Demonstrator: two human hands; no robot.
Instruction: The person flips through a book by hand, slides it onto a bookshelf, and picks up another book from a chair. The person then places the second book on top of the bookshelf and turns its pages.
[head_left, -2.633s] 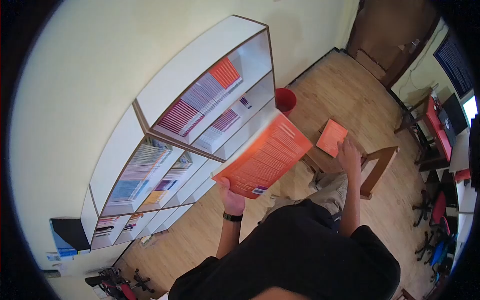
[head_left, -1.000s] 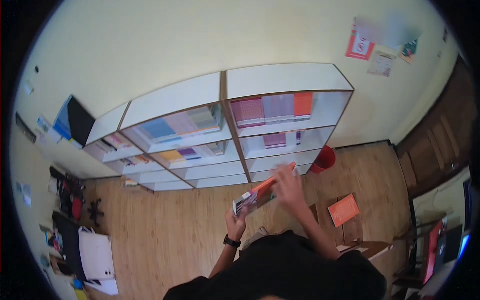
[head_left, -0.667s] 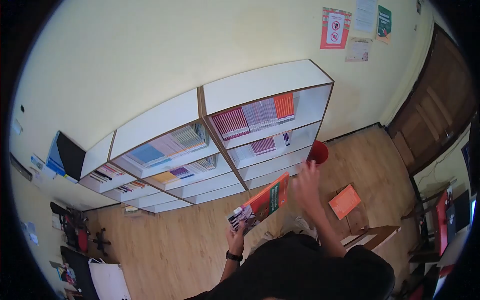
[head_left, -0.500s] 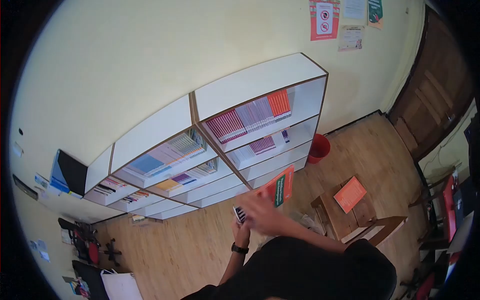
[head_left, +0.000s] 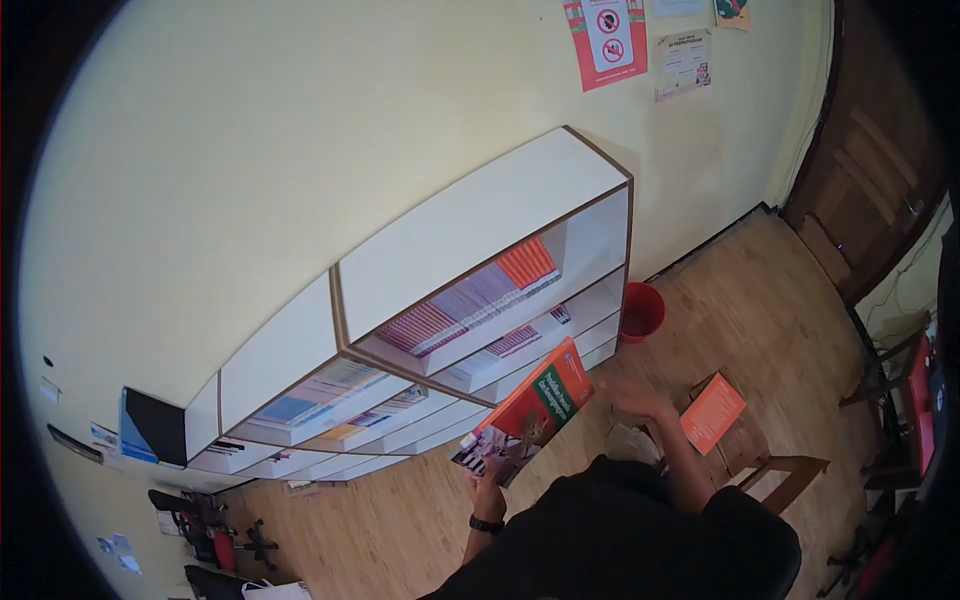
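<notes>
My left hand (head_left: 487, 492), with a black watch on its wrist, grips the lower end of a book (head_left: 553, 388). The book's cover is orange with a green title panel and a picture at the bottom, and it is tilted in front of the shelves. Apart from the book, to its right, my right hand (head_left: 634, 396) is smeared by motion, so its fingers are unclear. Another orange book (head_left: 712, 412) lies on a wooden chair (head_left: 738, 462) to the right of that hand.
A long white bookshelf (head_left: 480, 235) with rows of books stands along the wall. Beside its right end is a red bin (head_left: 641, 312). A wooden door (head_left: 865, 150) is at the far right, and an office chair (head_left: 215, 535) stands at the lower left.
My right hand has moved right, away from the book, whose cover now shows more fully. My left hand still holds it. The view has shifted, with the shelf looking nearer.
</notes>
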